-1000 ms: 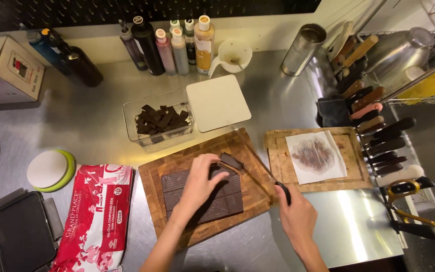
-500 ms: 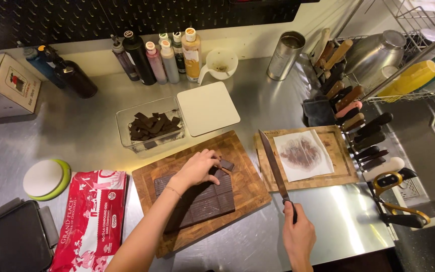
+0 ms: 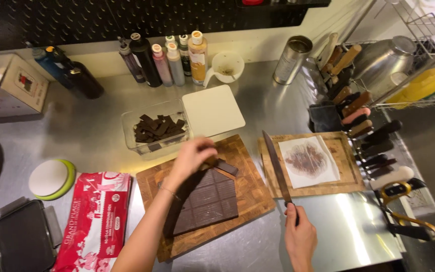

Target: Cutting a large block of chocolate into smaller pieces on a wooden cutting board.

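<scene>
Most of dark chocolate slab [image 3: 205,201] uncut on wooden cutting board [image 3: 247,196]; left hand [image 3: 193,155] pinching a broken piece, right hand [image 3: 299,236] gripping long kitchen knife [image 3: 276,166] beside board; clear tub [image 3: 156,132] behind partly filled.

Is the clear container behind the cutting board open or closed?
Open. The clear container has no lid on it; dark chocolate pieces show inside, and a white lid lies flat beside it.

Bare forearms, thin wrist bracelet [image 3: 165,191]
</scene>
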